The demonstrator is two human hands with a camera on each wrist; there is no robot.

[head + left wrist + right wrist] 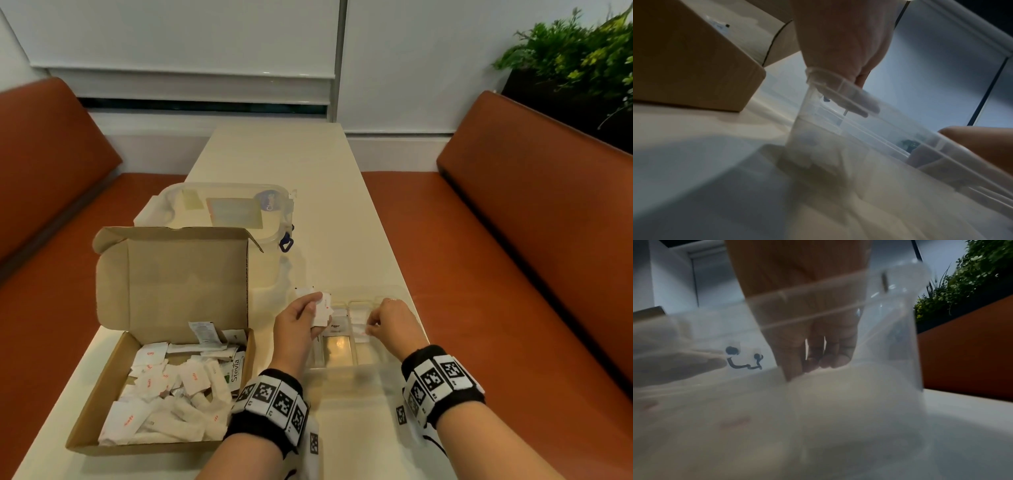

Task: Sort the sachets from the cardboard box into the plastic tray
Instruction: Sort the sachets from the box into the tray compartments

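Table (308, 164): L hand (298, 320) grips sachets (320, 305), R hand (394, 322) maybe pinches one by "Pepper" (335, 326) tray (342, 368).

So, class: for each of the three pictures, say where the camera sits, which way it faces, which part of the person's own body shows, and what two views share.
Head: worn on the head, facing forward and down at the table; both forearms, left hand holding sachets, right hand over the plastic tray.
Left wrist: low by the table, facing along the left hand past the cardboard box.
Right wrist: low, facing through the tray wall at the right hand.
Shared: both wrist views show the tray.
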